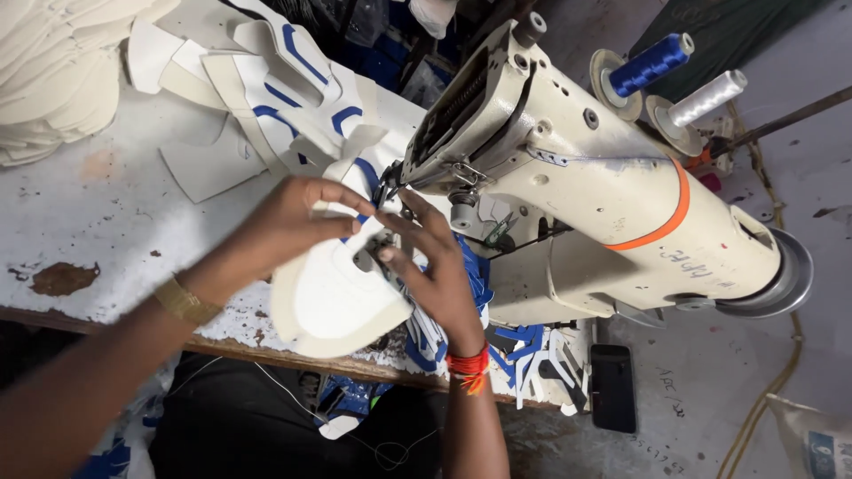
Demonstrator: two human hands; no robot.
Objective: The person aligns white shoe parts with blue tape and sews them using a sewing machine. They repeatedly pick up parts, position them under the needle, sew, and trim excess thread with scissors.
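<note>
the white shoe upper piece (333, 297) sits under the needle end of the sewing machine (568, 177), hanging partly over the front edge of the worktop (80, 213). it is cream white, curved, with a small blue trim strip near its top where the needle area is. my left hand (284, 222) comes in from the left and its grip is pinched on the top edge of the piece, thumb and fingers closed on the fabric just beside the presser foot. my right hand (435, 266) comes up from below, its grip pressed on the right side of the same piece, fingertips spread and touching it close to the needle; i cannot tell whether it pinches or only presses down. a gold bracelet (184, 302) is on my left wrist and a red thread band (468, 365) on my right.

behind my hands, a pile of cut white and blue pieces (284, 89) lies on the worktop, and a stack of plain cream pieces (53, 80) sits at the far left. more blue and white cuttings (524, 346) lie under the machine arm. on the machine's far side stand a blue thread spool (652, 62) and a white thread spool (706, 98), just beside each other. a dark phone (612, 386) lies near the front edge, to the right of my right wrist.
</note>
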